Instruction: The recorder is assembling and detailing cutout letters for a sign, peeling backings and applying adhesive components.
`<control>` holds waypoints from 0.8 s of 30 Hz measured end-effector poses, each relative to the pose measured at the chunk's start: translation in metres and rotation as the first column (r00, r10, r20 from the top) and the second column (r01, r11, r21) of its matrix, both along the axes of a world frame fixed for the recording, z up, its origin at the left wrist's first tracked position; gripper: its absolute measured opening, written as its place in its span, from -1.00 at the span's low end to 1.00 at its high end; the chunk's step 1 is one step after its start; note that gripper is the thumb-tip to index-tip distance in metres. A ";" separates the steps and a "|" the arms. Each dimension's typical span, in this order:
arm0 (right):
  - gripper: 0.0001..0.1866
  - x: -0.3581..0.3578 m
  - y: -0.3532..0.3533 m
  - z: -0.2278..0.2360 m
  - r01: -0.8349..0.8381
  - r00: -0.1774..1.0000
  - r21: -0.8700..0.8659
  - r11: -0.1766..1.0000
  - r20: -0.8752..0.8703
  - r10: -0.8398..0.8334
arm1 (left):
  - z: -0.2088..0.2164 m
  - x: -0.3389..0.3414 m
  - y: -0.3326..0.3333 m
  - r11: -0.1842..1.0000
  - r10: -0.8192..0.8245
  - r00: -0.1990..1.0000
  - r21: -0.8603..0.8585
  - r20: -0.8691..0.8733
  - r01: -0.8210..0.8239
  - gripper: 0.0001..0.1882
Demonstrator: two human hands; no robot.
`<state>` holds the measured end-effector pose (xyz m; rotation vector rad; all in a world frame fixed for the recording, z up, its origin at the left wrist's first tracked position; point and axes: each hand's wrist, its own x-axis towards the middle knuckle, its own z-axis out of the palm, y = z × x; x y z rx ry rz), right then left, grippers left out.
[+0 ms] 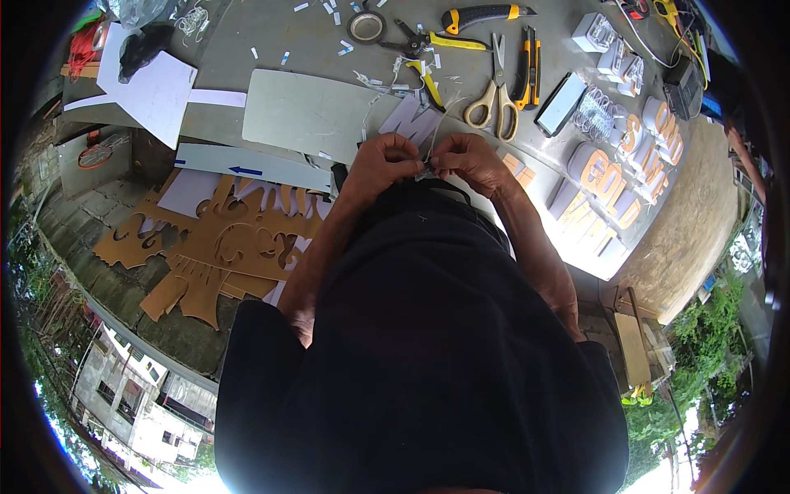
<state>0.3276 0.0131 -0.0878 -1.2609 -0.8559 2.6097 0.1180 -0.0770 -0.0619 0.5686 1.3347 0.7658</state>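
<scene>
My left hand (390, 161) and my right hand (471, 161) come together at the table's near edge, close to my body. Both are closed in a pinch, with thumbs and fingertips almost meeting. Between them runs a thin pale wire (434, 137), which rises toward the tools; its lower end is partly hidden by my fingers. Just beyond my hands lies a white letter-shaped piece (411, 121). Wire cutters with yellow handles (421, 47) and beige-handled scissors (494, 100) rest farther off, next to small white LED modules (401, 86).
A black tape roll (366, 27) and two yellow-and-black utility knives (489, 16) lie at the back. To the right are a phone (561, 104), coiled wire (594, 114) and several block letters (605, 177). Brown cut-out sheets (230, 239) lie lower left, below a white strip (271, 170).
</scene>
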 end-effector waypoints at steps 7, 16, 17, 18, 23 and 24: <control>-0.83 -0.002 -0.005 0.003 0.087 0.996 0.038 0.995 -0.002 -0.087 | 0.001 -0.002 0.001 1.000 0.026 0.999 -0.015 0.035 -0.025 -0.71; -0.81 -0.005 -0.006 0.007 0.096 0.995 0.119 0.988 0.016 -0.098 | 0.000 0.003 0.004 0.997 0.068 0.998 0.023 0.001 -0.068 -0.66; -0.81 -0.005 -0.007 0.007 0.097 0.995 0.122 0.988 0.011 -0.099 | 0.000 0.003 0.004 0.995 0.090 0.996 0.056 -0.020 -0.089 -0.65; -0.81 -0.005 -0.008 0.008 0.097 0.995 0.123 0.988 0.009 -0.099 | 0.000 0.001 0.004 0.994 0.090 0.996 0.057 -0.021 -0.089 -0.65; -0.70 -0.001 -0.016 0.007 0.049 0.997 0.106 0.993 -0.057 -0.043 | 0.017 -0.008 0.016 0.979 -0.041 0.986 0.191 -0.160 0.072 -0.57; -0.70 0.001 -0.017 0.005 0.049 0.997 0.106 0.993 -0.059 -0.042 | 0.020 -0.008 0.017 0.979 -0.040 0.986 0.191 -0.162 0.072 -0.57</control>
